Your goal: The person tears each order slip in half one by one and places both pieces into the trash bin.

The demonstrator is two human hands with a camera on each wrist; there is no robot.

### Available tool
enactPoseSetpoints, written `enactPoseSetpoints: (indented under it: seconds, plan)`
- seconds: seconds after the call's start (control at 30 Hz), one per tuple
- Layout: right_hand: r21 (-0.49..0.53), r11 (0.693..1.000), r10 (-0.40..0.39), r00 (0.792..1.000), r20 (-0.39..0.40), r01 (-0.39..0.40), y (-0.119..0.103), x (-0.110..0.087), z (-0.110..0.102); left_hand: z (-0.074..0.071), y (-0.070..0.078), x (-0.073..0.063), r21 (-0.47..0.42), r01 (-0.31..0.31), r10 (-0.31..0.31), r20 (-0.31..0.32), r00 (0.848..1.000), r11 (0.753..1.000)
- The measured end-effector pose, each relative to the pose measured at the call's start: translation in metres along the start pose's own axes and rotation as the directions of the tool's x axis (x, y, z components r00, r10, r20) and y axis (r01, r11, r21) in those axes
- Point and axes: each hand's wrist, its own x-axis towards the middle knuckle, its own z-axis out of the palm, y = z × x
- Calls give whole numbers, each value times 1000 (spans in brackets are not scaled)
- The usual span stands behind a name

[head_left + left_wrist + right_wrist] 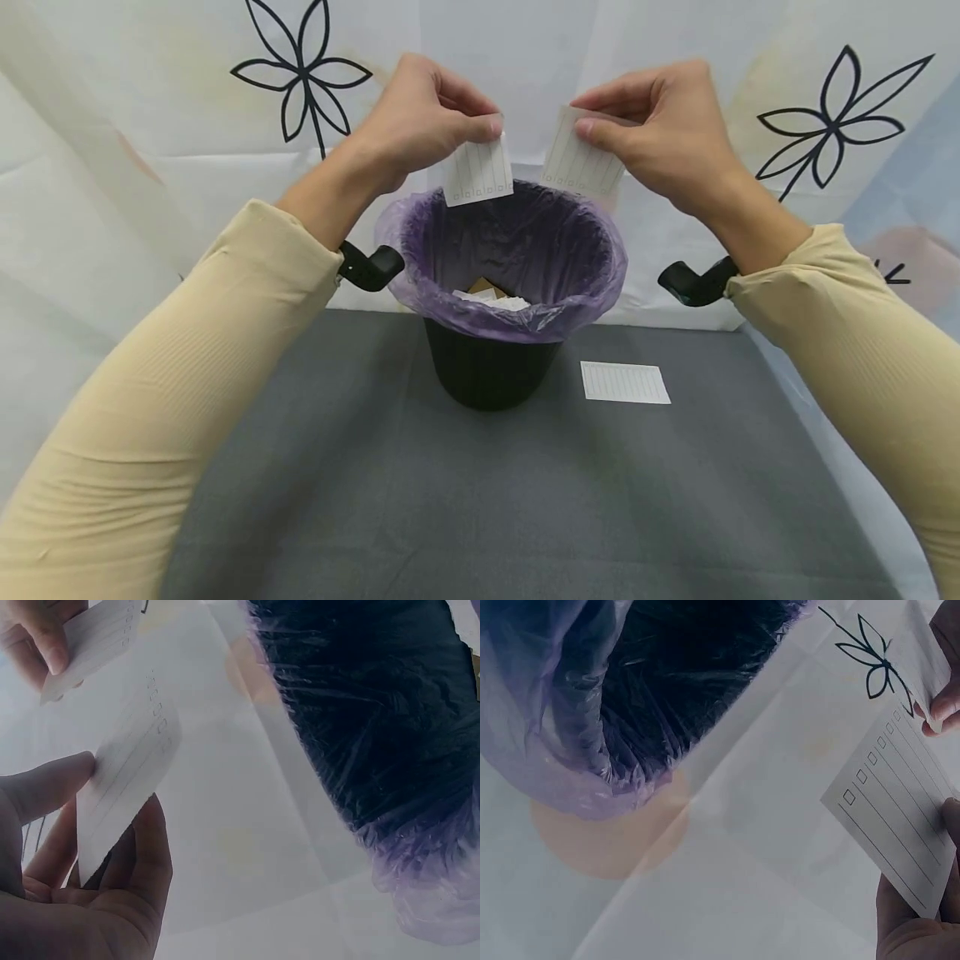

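Note:
My left hand (431, 117) pinches a piece of lined paper (480, 173) between thumb and fingers, over the left back rim of the bin. A second piece of lined paper (581, 158) is pinched by my right hand (660, 125), above the right back rim. Both pieces carry ruled lines and a row of small boxes; a ragged torn edge shows on the left one in the left wrist view. Below them stands a black bin (491, 367) lined with a purple bag (596, 312). White paper scraps (510, 303) and a brown piece (486, 287) lie inside it.
A whole lined paper sheet (625, 382) lies on the grey tabletop (480, 500), right of the bin. Behind the bin hangs a white cloth (187, 208) with black flower outlines. Dark straps with black camera mounts sit on both wrists.

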Motion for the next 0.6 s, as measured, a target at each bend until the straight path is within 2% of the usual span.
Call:
enactPoseSetpoints:
  seconds: [0.1,0.27,0.6]
  plan:
    - [27,999,30,999,25,-31,4,5,4,2,-2,4,16,1,-1,7,1000,1000]
    - [-4,999,52,996,79,-52,12,5,13,4,-5,6,63,4,-6,30,1000,998]
    - [22,998,55,989,136,-59,18,1,23,3,-12,3,85,-34,29,64,998,996]
